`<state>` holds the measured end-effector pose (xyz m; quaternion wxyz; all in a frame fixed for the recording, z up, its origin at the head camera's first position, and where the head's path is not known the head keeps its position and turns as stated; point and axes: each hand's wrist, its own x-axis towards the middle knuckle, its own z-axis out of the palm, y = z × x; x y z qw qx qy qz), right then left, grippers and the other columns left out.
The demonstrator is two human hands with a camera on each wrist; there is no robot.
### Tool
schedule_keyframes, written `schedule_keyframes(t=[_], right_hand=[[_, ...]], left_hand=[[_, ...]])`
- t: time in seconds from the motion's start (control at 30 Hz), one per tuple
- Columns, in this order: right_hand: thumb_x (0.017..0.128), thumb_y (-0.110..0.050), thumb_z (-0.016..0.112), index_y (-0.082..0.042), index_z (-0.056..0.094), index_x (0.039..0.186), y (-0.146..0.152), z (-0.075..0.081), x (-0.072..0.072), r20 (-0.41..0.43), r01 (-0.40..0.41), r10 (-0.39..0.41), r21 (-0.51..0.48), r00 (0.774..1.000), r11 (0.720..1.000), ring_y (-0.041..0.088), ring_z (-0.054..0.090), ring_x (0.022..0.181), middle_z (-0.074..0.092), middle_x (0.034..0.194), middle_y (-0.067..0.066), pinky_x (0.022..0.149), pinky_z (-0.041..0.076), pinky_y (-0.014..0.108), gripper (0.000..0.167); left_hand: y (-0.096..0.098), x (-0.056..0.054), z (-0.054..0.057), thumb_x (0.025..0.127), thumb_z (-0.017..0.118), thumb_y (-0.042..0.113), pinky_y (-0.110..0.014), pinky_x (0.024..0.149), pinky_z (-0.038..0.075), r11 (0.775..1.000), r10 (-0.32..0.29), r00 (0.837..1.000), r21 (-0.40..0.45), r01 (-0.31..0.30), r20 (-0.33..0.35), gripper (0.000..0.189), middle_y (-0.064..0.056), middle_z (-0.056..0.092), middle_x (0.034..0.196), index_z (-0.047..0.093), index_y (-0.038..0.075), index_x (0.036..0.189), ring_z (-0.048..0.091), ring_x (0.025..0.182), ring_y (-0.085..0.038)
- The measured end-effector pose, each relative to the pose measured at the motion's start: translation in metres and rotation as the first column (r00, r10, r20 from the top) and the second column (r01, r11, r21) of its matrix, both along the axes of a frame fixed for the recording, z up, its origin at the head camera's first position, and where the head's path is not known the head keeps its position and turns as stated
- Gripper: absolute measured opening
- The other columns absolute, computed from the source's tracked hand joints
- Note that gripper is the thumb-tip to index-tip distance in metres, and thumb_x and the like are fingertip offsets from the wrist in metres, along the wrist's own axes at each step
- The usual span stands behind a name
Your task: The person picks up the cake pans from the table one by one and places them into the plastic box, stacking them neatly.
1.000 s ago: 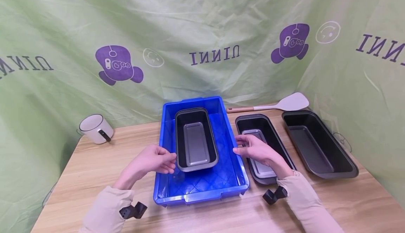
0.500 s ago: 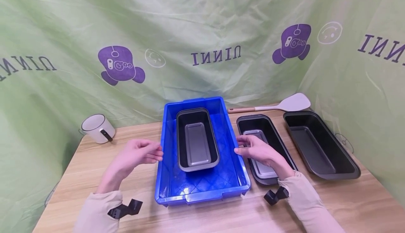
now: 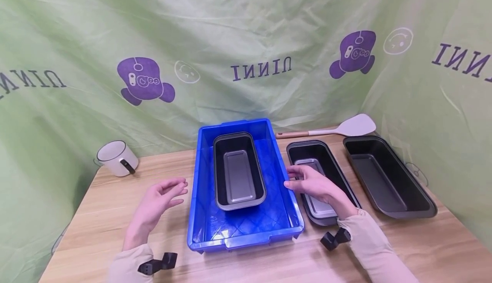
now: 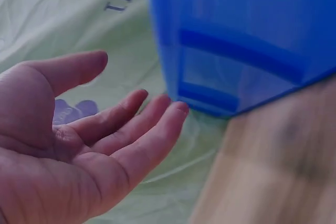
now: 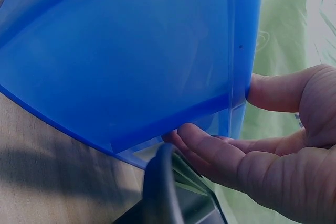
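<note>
My left hand (image 3: pixel 155 201) hangs over the table to the left of a blue plastic bin (image 3: pixel 251 242), apart from it. Its fingers are loosely extended and hold nothing, as the left wrist view confirms. On the bin's right side is my right hand (image 3: pixel 313 187). In the right wrist view, that thumb (image 5: pixel 270 93) touches the bin's rim, while the nearly straight fingers (image 5: pixel 215 150) lie along the outer wall. A dark loaf pan (image 3: pixel 240 176) sits inside the bin, toward its left wall. Under the right hand stands another dark loaf pan (image 3: pixel 334 172) with a silvery pan (image 3: pixel 319 206) inside it.
A larger dark loaf pan (image 3: pixel 384 180) stands at the far right of the wooden table (image 3: pixel 161 249). Behind the pans lies a white spatula (image 3: pixel 355 125) with a brown handle. At the back left is a white mug (image 3: pixel 115 157). A green curtain (image 3: pixel 215 26) surrounds the table.
My left hand has drawn back left, from inside the bin beside the loaf pan to over the table. The right hand, bin and pans stay in place.
</note>
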<state>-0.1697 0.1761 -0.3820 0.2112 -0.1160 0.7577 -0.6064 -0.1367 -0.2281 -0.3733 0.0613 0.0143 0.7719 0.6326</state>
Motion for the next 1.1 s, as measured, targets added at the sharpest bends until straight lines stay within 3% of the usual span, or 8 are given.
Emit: schedule_keyframes(t=[0.13, 0.3, 0.47, 0.67, 1.1], right_hand=[[0.09, -0.008, 0.062, 0.018, 0.03, 0.138, 0.0, -0.002, 0.0, 0.002, 0.006, -0.006, 0.006, 1.0, 1.0, 0.035, 0.053, 0.117, 0.045, 0.133, 0.034, 0.097, 0.048, 0.043, 0.063], [0.09, -0.008, 0.062, 0.018, 0.03, 0.138, 0.0, -0.003, 0.001, 0.002, 0.008, -0.008, 0.007, 1.0, 1.0, 0.036, 0.053, 0.117, 0.044, 0.133, 0.034, 0.098, 0.048, 0.044, 0.063], [0.09, -0.008, 0.062, 0.018, 0.032, 0.137, 0.0, -0.002, 0.001, -0.006, 0.011, -0.011, 0.018, 1.0, 1.0, 0.035, 0.053, 0.116, 0.046, 0.132, 0.033, 0.097, 0.048, 0.043, 0.062], [0.09, -0.008, 0.062, 0.018, 0.031, 0.137, 0.0, -0.001, 0.0, -0.005, 0.014, -0.014, 0.023, 1.0, 1.0, 0.036, 0.052, 0.117, 0.045, 0.133, 0.033, 0.098, 0.048, 0.044, 0.062], [0.092, -0.007, 0.06, 0.02, 0.029, 0.137, -0.003, 0.002, 0.001, 0.001, 0.001, -0.001, -0.001, 1.0, 1.0, 0.036, 0.052, 0.118, 0.042, 0.135, 0.036, 0.098, 0.047, 0.044, 0.061]], left_hand=[[0.008, -0.003, -0.009, 0.097, 0.056, 0.011, -0.034, 0.089, 0.054, 0.999, -0.041, 0.998, 0.019, 0.04, 0.039, 0.048, -0.028, 0.052, 0.13, 0.041, -0.017, 0.133, 0.061, 0.099, -0.005], [0.015, -0.005, -0.02, 0.095, 0.055, 0.005, -0.028, 0.088, 0.053, 0.992, -0.099, 0.99, 0.093, 0.09, 0.096, 0.051, -0.034, 0.047, 0.132, 0.035, -0.019, 0.136, 0.061, 0.099, -0.008], [0.017, -0.005, -0.024, 0.093, 0.053, 0.0, -0.028, 0.086, 0.054, 0.98, -0.124, 0.986, 0.172, 0.104, 0.114, 0.051, -0.031, 0.053, 0.124, 0.032, -0.021, 0.135, 0.063, 0.096, -0.011], [0.016, -0.004, -0.024, 0.093, 0.054, 0.0, -0.028, 0.084, 0.055, 0.974, -0.153, 0.984, 0.183, 0.134, 0.095, 0.054, -0.027, 0.056, 0.12, 0.029, -0.024, 0.135, 0.063, 0.095, -0.011], [0.014, -0.007, -0.027, 0.093, 0.054, -0.001, -0.03, 0.085, 0.055, 0.963, -0.18, 0.979, 0.218, 0.155, 0.099, 0.055, -0.03, 0.054, 0.124, 0.028, -0.022, 0.137, 0.064, 0.096, -0.013]])
